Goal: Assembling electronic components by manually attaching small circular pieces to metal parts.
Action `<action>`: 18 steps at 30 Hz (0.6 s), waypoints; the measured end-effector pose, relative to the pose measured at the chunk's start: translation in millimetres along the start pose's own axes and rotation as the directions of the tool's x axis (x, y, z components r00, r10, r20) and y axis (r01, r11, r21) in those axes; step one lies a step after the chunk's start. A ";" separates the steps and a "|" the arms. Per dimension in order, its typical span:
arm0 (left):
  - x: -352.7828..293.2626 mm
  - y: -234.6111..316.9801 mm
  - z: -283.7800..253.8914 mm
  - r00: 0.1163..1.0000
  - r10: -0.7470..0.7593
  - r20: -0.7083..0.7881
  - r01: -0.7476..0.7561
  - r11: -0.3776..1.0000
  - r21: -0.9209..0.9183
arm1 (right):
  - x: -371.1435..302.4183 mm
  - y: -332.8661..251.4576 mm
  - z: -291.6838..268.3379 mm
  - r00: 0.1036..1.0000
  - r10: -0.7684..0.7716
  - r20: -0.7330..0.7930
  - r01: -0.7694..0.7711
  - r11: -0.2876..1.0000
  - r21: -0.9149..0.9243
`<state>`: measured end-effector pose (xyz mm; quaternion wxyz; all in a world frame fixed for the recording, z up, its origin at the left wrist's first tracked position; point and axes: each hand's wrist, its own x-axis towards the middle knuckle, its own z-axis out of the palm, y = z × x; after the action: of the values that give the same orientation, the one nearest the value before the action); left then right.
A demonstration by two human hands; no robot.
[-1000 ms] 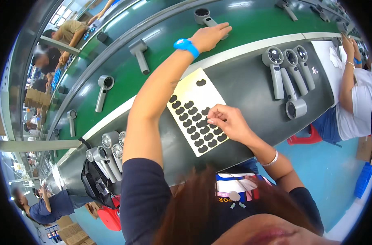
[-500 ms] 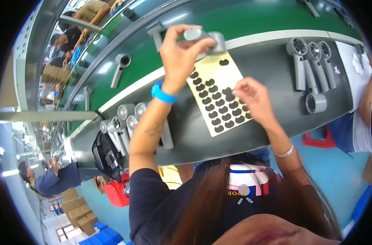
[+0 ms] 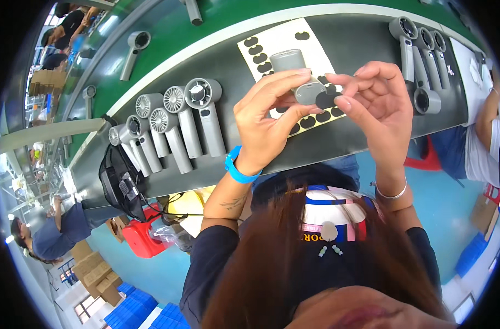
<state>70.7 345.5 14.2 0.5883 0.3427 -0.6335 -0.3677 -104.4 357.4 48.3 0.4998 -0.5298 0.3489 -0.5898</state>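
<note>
Dark navy sleeves are worn; blue wristband (image 3: 240, 171) at centre frame, thin silver bangle (image 3: 391, 193) centre-right, small forearm tattoo (image 3: 232, 204).

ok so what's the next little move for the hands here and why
Probably press the black sticker flat onto the grey fan. The left hand holds the fan up off the bench, and the right hand has the sticker pinched at its end, seemingly not yet smoothed down.
</note>
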 end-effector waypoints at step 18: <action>-1.7 3.3 7.1 0.988 -0.112 0.111 0.130 0.975 -0.181 | 0.3 -9.0 0.9 0.998 0.068 -0.017 -0.069 0.995 -0.076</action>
<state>63.8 349.1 16.0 0.5618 0.3048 -0.6027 -0.4777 -105.5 359.5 57.0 0.4967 -0.5320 0.3926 -0.5622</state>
